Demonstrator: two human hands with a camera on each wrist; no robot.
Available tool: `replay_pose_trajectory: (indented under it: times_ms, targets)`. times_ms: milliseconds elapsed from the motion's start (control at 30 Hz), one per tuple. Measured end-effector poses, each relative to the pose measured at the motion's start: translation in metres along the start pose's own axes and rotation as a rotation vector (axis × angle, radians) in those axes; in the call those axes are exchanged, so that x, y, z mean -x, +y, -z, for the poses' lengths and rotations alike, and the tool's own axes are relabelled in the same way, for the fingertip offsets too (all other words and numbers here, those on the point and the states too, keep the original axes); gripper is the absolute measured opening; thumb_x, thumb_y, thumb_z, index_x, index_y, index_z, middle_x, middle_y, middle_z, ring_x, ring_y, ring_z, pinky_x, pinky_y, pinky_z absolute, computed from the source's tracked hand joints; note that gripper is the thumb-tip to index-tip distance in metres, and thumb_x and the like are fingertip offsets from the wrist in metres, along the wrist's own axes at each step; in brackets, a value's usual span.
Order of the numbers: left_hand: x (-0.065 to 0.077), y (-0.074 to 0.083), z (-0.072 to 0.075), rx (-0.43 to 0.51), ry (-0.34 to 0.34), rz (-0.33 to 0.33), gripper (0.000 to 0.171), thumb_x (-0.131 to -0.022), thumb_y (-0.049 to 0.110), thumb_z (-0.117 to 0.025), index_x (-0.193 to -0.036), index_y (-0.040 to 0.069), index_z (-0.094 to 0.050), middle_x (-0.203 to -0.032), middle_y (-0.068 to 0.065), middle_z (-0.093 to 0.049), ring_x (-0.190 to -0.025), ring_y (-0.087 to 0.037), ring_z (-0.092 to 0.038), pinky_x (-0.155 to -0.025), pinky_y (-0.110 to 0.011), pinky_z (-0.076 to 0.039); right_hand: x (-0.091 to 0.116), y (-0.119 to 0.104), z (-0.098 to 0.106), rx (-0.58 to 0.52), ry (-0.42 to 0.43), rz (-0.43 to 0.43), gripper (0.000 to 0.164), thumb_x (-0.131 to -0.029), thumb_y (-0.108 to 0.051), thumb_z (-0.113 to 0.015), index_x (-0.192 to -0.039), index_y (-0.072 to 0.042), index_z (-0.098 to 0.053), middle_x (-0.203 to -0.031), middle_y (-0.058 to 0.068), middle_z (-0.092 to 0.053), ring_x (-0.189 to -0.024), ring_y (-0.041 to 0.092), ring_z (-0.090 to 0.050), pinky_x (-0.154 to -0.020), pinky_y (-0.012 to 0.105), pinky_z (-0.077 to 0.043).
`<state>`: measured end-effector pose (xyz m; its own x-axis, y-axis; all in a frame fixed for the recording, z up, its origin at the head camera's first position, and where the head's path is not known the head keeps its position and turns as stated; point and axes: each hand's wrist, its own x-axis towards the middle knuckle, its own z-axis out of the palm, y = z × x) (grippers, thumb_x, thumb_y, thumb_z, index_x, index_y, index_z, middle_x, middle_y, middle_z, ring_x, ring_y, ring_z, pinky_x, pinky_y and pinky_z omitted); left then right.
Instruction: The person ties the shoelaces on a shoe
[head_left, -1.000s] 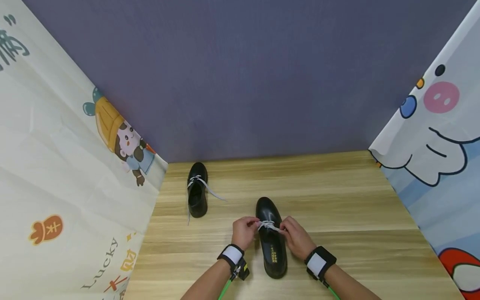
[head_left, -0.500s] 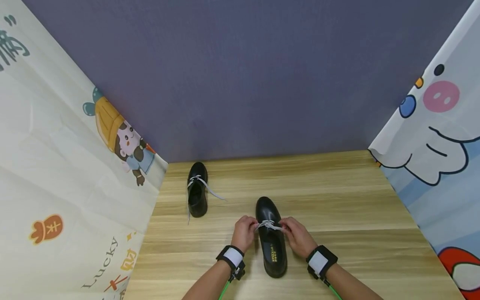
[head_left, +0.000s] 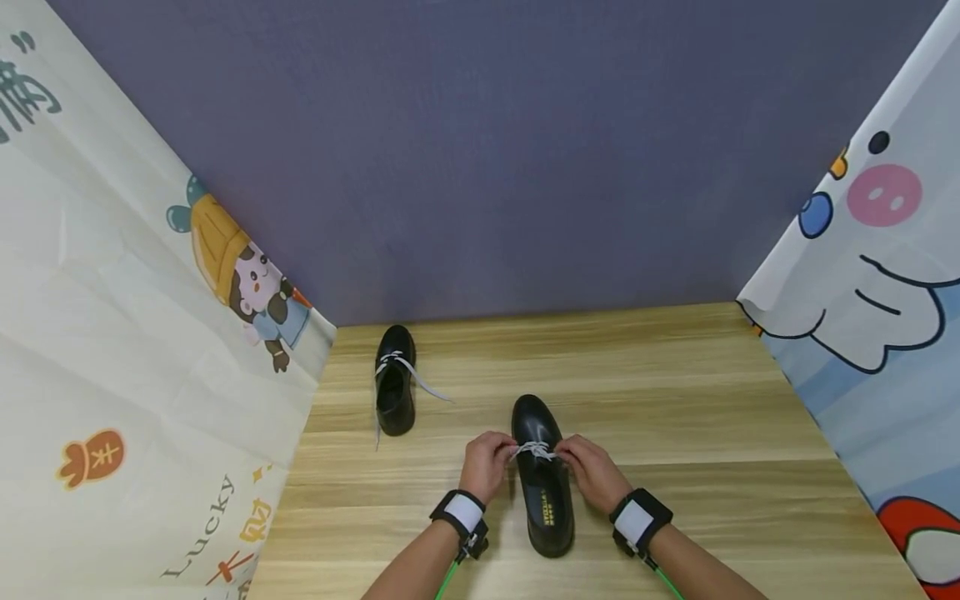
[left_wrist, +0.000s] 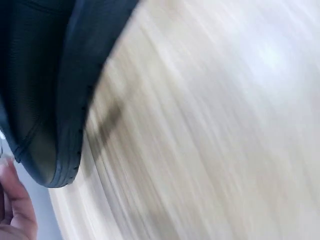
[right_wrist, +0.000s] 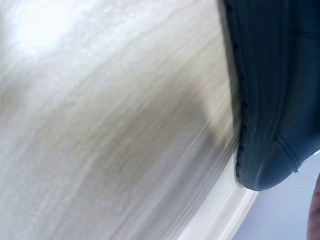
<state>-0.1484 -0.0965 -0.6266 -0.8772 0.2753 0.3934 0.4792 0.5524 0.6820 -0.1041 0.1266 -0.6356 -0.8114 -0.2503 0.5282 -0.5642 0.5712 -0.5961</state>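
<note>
A black leather shoe sits on the wood-patterned surface, toe pointing away, with white shoelaces gathered in a knot or bow across its front; the exact shape is too small to tell. On its left side my left hand pinches one part of the lace between thumb and fingers. My right hand pinches the lace on the opposite side. Both wrist views show mostly the shoe's side, with left fingers at one edge and a sliver of right hand at the other.
A second black shoe stands farther back on the left, its white lace ends hanging loose. Behind lies a dark blue-grey panel. Printed white sheets flank the wooden surface on the left and right.
My right hand has drawn slightly left, closer to the knot, and less lace shows beside it. The left hand has shifted only a little. Both shoes remain in place.
</note>
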Motion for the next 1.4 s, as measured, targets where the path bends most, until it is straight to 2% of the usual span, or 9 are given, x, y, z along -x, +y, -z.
replay_pose_trajectory:
  times_ms: [100, 200, 300, 500, 733, 867, 1167, 1400]
  targets:
    - [0.001, 0.0, 0.0, 0.04, -0.036, 0.083, 0.004, -0.085, 0.002, -0.076, -0.088, 0.004, -0.077, -0.085, -0.005, -0.073, -0.078, -0.017, -0.069, -0.068, -0.025, -0.054, 0.0, 0.0, 0.001, -0.047, -0.011, -0.014, 0.015, -0.09, 0.004, -0.07, -0.1, -0.007, -0.07, -0.091, 0.002, -0.066, -0.083, 0.008, -0.062, -0.071, 0.025, -0.054]
    - [0.003, -0.002, 0.0, 0.048, -0.054, 0.122, 0.003, -0.084, 0.002, -0.077, -0.087, 0.004, -0.078, -0.083, -0.005, -0.073, -0.076, -0.016, -0.068, -0.066, -0.025, -0.053, 0.0, 0.001, 0.002, -0.07, -0.008, -0.014, 0.013, -0.086, 0.001, -0.075, -0.095, -0.007, -0.071, -0.089, 0.0, -0.066, -0.081, 0.006, -0.062, -0.069, 0.022, -0.054]
    - [0.005, -0.003, 0.0, 0.02, -0.054, 0.099, 0.001, -0.083, 0.002, -0.078, -0.084, 0.002, -0.077, -0.081, -0.006, -0.072, -0.074, -0.017, -0.068, -0.066, -0.027, -0.054, 0.0, 0.002, 0.002, -0.03, 0.008, -0.009, 0.011, -0.084, 0.0, -0.076, -0.089, -0.007, -0.07, -0.087, -0.003, -0.065, -0.078, 0.006, -0.061, -0.068, 0.024, -0.052]
    - [0.007, -0.006, -0.002, -0.07, -0.022, 0.034, 0.005, -0.08, 0.001, -0.079, -0.079, 0.005, -0.077, -0.074, -0.004, -0.07, -0.069, -0.017, -0.067, -0.066, -0.028, -0.054, 0.001, 0.002, 0.003, 0.072, 0.024, -0.076, 0.019, -0.08, 0.006, -0.077, -0.083, -0.01, -0.067, -0.083, -0.005, -0.06, -0.076, 0.005, -0.057, -0.066, 0.028, -0.05]
    - [0.01, -0.007, -0.003, -0.109, 0.015, 0.051, 0.009, -0.078, -0.002, -0.08, -0.073, 0.004, -0.075, -0.068, -0.003, -0.068, -0.063, -0.017, -0.065, -0.061, -0.028, -0.053, 0.003, 0.003, 0.003, 0.107, 0.028, -0.076, 0.019, -0.079, 0.006, -0.078, -0.08, -0.009, -0.066, -0.08, -0.005, -0.059, -0.073, 0.006, -0.055, -0.064, 0.029, -0.05]
    - [0.011, -0.007, -0.003, -0.104, 0.012, 0.08, 0.008, -0.078, -0.002, -0.08, -0.074, 0.004, -0.076, -0.068, -0.004, -0.068, -0.063, -0.017, -0.065, -0.061, -0.029, -0.053, 0.003, 0.004, 0.003, 0.13, 0.015, -0.077, 0.02, -0.078, 0.006, -0.078, -0.08, -0.009, -0.066, -0.08, -0.005, -0.058, -0.073, 0.006, -0.055, -0.065, 0.029, -0.05]
    - [0.012, -0.006, 0.0, -0.08, -0.02, 0.141, 0.006, -0.078, -0.002, -0.079, -0.075, 0.002, -0.076, -0.069, -0.004, -0.068, -0.064, -0.015, -0.064, -0.06, -0.027, -0.051, 0.002, 0.002, 0.001, 0.122, 0.003, -0.134, 0.023, -0.078, 0.009, -0.077, -0.078, -0.01, -0.064, -0.078, -0.006, -0.056, -0.071, 0.006, -0.054, -0.064, 0.029, -0.05]
    - [0.013, -0.005, 0.001, 0.019, -0.075, 0.145, 0.005, -0.086, 0.004, -0.076, -0.081, 0.002, -0.075, -0.078, -0.005, -0.07, -0.07, -0.014, -0.063, -0.063, -0.025, -0.051, 0.0, 0.005, 0.003, 0.076, -0.055, -0.163, 0.014, -0.083, 0.0, -0.079, -0.086, -0.01, -0.07, -0.085, -0.005, -0.061, -0.076, 0.008, -0.057, -0.066, 0.029, -0.05]
